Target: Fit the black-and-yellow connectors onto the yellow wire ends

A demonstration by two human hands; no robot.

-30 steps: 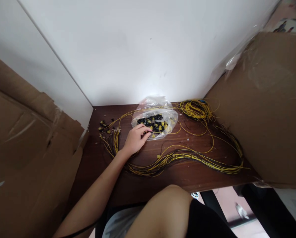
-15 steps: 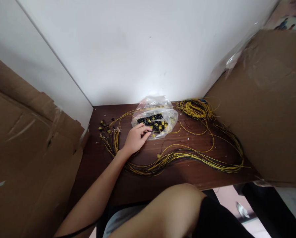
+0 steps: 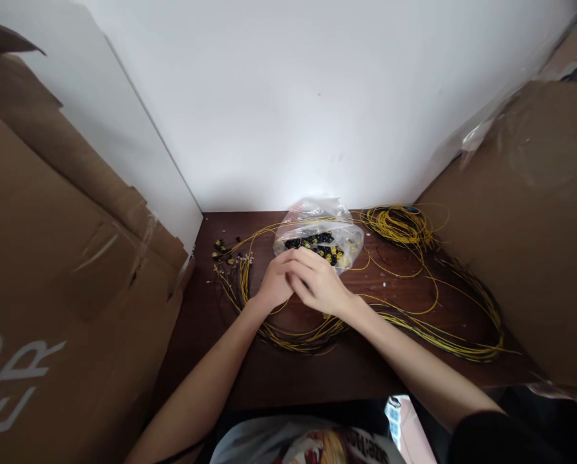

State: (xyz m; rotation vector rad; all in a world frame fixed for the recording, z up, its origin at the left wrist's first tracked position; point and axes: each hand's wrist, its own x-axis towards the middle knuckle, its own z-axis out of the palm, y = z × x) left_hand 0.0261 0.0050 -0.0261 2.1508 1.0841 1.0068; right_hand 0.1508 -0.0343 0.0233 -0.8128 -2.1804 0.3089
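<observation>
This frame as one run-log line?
left hand: overlapped by right hand; holding: cannot tell; plastic bag: behind hands, black-and-yellow pieces inside; wire bundle, coil: on table

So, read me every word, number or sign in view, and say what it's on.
"ER": white letters on the brown cardboard box at left; a neighbouring letter is cut off.
"size:": on the pale printed item at the bottom edge; what follows is too blurred to read.
Clear plastic bag: any marks too small to read.
</observation>
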